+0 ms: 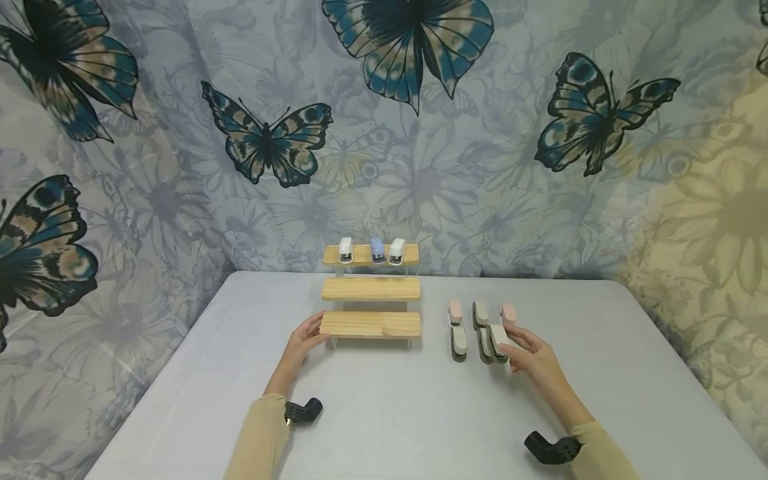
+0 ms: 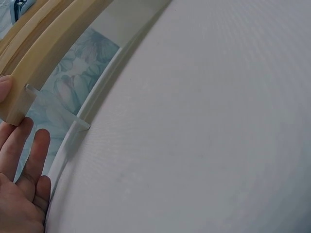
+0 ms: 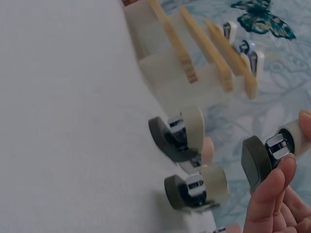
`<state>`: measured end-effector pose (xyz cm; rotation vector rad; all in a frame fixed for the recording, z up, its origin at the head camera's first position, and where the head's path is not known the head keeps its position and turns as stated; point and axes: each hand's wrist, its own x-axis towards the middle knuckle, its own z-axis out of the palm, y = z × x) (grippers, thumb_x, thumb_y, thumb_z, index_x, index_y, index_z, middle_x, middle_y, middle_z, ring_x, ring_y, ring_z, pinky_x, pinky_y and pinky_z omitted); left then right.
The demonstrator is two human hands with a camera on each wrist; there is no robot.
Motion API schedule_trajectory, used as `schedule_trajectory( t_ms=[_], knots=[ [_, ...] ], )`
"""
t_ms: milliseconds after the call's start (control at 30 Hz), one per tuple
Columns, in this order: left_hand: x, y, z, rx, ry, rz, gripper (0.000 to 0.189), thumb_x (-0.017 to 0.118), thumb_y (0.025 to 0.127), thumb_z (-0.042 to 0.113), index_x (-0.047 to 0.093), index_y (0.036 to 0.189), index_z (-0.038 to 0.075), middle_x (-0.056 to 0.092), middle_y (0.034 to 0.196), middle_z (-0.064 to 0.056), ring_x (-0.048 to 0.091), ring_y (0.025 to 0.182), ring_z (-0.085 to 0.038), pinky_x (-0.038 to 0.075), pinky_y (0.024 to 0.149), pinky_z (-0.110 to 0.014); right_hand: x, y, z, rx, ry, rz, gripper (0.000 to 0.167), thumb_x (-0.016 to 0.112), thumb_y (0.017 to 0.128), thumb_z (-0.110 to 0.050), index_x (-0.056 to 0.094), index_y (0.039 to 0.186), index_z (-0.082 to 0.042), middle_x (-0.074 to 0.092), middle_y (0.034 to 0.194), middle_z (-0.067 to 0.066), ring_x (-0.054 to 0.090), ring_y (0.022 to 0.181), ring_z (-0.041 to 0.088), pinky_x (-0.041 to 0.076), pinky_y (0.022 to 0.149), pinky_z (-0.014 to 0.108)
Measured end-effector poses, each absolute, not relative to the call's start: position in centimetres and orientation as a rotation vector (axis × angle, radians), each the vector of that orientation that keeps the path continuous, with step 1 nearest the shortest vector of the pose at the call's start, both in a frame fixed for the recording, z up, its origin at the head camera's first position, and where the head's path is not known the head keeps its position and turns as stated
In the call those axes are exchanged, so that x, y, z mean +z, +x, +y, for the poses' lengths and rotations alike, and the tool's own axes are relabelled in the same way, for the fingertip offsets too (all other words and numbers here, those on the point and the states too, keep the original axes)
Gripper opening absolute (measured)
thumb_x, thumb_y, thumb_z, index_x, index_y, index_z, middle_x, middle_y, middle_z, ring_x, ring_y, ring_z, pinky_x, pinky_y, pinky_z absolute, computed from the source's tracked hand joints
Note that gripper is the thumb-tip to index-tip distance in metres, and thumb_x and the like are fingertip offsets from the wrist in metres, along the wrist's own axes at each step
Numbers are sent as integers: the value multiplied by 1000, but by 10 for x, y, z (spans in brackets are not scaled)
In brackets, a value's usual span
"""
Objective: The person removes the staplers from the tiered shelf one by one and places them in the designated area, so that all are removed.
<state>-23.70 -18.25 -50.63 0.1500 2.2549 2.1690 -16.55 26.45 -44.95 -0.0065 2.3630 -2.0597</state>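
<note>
In the head view a three-tier wooden display stand point(image 1: 371, 325) rises in steps toward the back. My left hand point(image 1: 304, 341) pinches the left end of its lowest board; the left wrist view shows the thumb on the board point(image 2: 53, 53) and a fingertip against its other side. My right hand point(image 1: 531, 355) holds a cream stapler point(image 1: 498, 340) with a dark base, thumb and fingers around it. In the right wrist view this held stapler point(image 3: 257, 160) appears raised off the table. Nearby stand a cream stapler point(image 1: 459, 341) and another pale stapler point(image 1: 484, 343).
Behind these are a pink stapler point(image 1: 455, 312), a grey-green stapler point(image 1: 480, 314) and a second pink stapler point(image 1: 508, 313). The stand's top board carries a white stapler point(image 1: 345, 249), a blue stapler point(image 1: 377, 250) and another white stapler point(image 1: 397, 251). Butterfly-patterned cloth point(image 1: 420, 200) hangs behind the white table point(image 1: 390, 413).
</note>
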Motion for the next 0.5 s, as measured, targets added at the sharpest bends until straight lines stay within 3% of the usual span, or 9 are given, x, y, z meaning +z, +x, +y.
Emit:
schedule_trajectory(
  t_ms=[167, 500],
  knots=[
    [-507, -236, -183, 2162, 159, 2248, 62, 70, 77, 19, 42, 132, 7, 47, 129, -12, 44, 114, -26, 27, 97, -45, -458, -166, 284, -2132, 82, 2305, 44, 66, 82, -16, 51, 122, -7, 52, 109, -7, 51, 57, 9, 48, 53, 27],
    [-506, -237, -183, 2162, 137, 2285, 61, 71, 76, 21, 45, 130, 9, 50, 127, -9, 48, 109, -25, 30, 95, -46, -471, -170, 300, -2159, 133, 2238, 60, 65, 83, -16, 35, 129, 10, 56, 101, -8, 49, 55, 6, 45, 50, 22]
  ],
)
